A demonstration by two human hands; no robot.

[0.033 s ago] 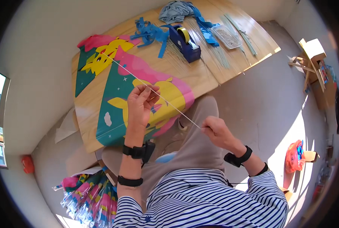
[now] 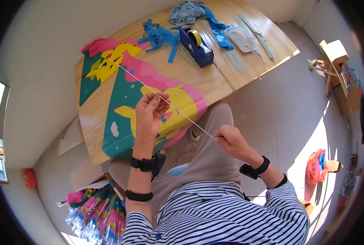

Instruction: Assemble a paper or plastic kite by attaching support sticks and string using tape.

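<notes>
I see a thin pale stick (image 2: 165, 102) running slantwise from the yellow figure at the far left of the counter down toward my lap. My left hand (image 2: 149, 114) pinches it near its middle between thumb and fingertips, above the colourful printed sheet (image 2: 149, 98). My right hand (image 2: 231, 141) is closed on the stick's near end, off the counter's edge and over my knee.

The sheet, teal, pink and yellow, lies flat on the wooden counter (image 2: 214, 81) and overhangs its near edge. Further back stand a dark blue tape dispenser (image 2: 196, 45) with a yellow roll, blue ribbon strips (image 2: 159, 36) beside it, a spread of more thin sticks (image 2: 231, 57), a clear shallow tray (image 2: 241, 38) and a bundled grey-blue cloth (image 2: 184, 12).

The floor (image 2: 279, 122) is pale grey, sunlit at right. A wooden stand (image 2: 333, 61) sits there, and an orange bag (image 2: 316, 165) nearer me. Wrapped colourful bundles (image 2: 94, 210) lie at lower left.
</notes>
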